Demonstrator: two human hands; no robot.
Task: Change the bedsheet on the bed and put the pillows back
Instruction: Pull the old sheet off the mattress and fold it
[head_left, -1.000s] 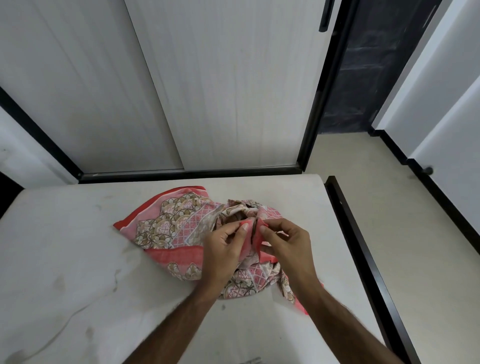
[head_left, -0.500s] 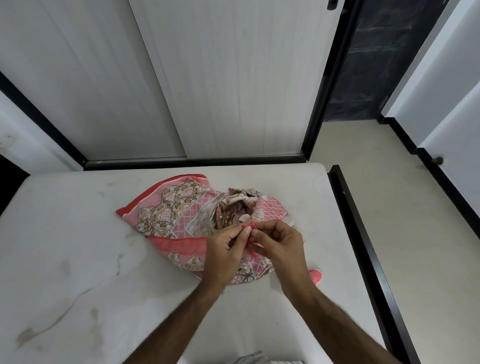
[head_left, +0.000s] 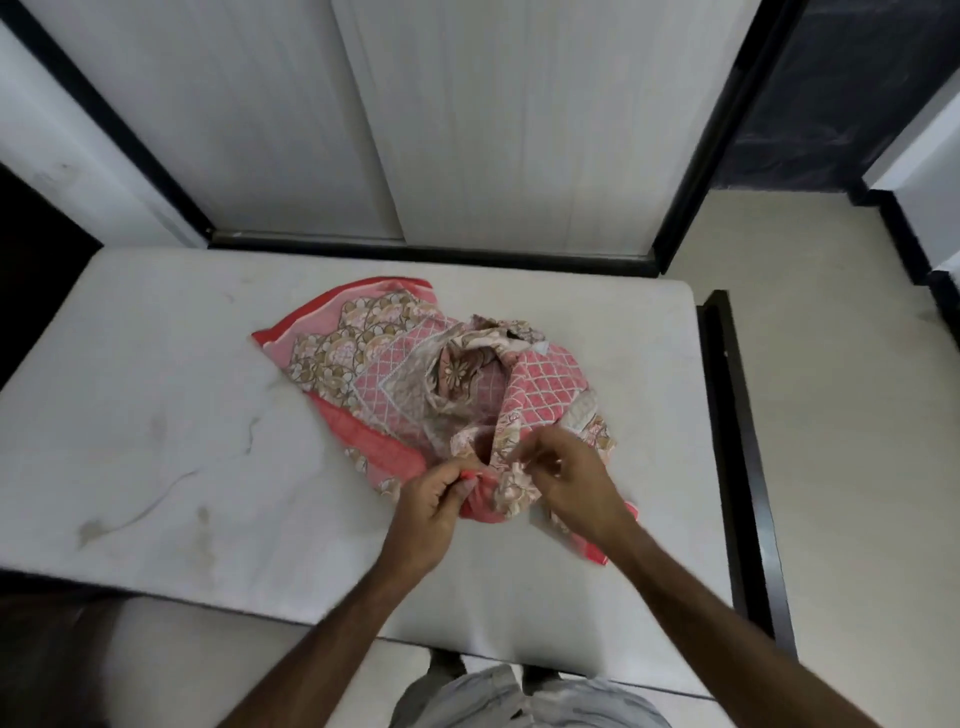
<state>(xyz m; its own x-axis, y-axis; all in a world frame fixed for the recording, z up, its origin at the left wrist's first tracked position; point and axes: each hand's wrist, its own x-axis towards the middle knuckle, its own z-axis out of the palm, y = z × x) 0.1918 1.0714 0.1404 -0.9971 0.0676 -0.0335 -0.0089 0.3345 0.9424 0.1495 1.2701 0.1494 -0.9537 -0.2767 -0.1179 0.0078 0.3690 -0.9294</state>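
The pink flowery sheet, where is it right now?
In the head view the sheet lies bunched on the bare mattress, near its right side, its near edge pinched by the left hand and right hand.

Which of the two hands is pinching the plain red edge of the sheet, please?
The left hand; the right hand grips the floral folds of the sheet.

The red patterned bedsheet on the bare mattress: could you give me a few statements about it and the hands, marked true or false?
1. The red patterned bedsheet lies bunched on the bare white mattress. True.
2. The bedsheet is spread flat over the whole mattress. False: it covers only a small patch.
3. The left hand pinches the sheet's near edge. True.
4. The right hand rests on the floor. False: it holds the sheet.
5. Pillows sit on the mattress. False: none show.
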